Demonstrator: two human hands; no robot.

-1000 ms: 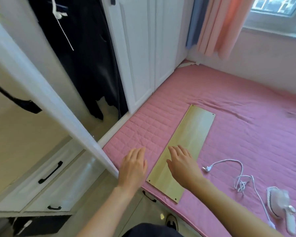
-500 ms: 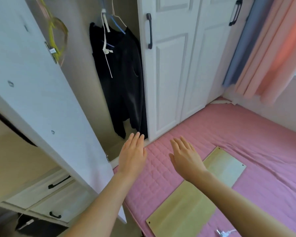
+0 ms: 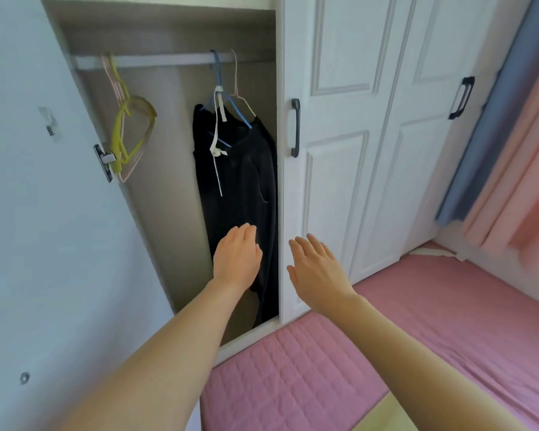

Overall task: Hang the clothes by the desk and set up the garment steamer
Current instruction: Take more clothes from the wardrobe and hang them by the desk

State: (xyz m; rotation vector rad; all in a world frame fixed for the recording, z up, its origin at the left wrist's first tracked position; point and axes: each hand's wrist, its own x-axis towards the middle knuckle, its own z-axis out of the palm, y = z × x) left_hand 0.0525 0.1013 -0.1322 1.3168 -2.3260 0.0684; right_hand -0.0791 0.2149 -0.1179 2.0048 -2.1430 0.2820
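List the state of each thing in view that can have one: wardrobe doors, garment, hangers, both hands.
Left wardrobe door: swung open.
Middle wardrobe door: closed.
Right wardrobe door: closed.
Black garment: hanging from the rail on a blue hanger.
Yellow and pink hangers: empty, on the rail.
Left hand: open, holding nothing.
Right hand: open, holding nothing.

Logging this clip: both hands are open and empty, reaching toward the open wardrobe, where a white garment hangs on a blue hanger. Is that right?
One detail is wrong. The head view shows the garment on the blue hanger is black, not white. The rest holds: the left hand and right hand are open and empty, reaching toward the open wardrobe.
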